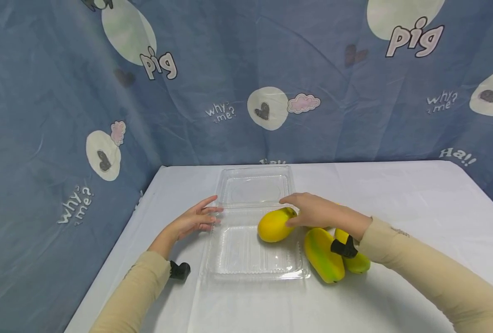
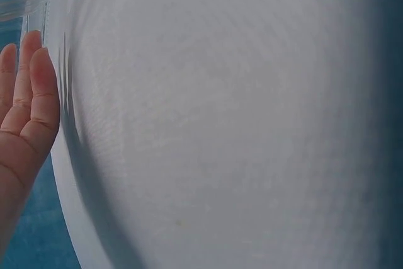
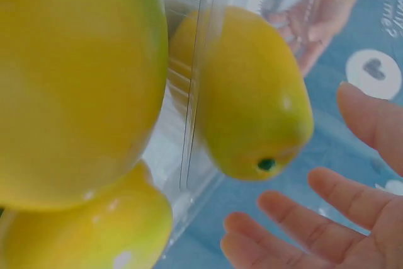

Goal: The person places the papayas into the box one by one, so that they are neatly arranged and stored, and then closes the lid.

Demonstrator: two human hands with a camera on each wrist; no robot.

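Loading fruit: your right hand (image 1: 317, 212), fingers relaxed, rests against the plump yellow mango (image 1: 275, 225) inside the clear plastic clamshell tray (image 1: 254, 263), while your left hand (image 1: 194, 219) lies open, steadying its left edge. Next, reach the green-yellow mangoes (image 1: 324, 254) right on the white bench (image 1: 417, 203).

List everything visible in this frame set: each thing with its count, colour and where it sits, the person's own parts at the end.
clamshell box: 1, clear plastic, lying open mid-table, lid to the far side.
mango in the box: 1, yellow, at the right side of the box's near tray.
mangoes on the table: at least 2, yellow-green, just right of the box; the right hand may hide more.
tablecloth: 1, white, covering the table.
backdrop: 1, blue fabric with printed words and hearts, behind and to the left.
left hand: fingers straight, at the left edge of the box.
right hand: relaxed, open over the mango in the box; contact unclear.
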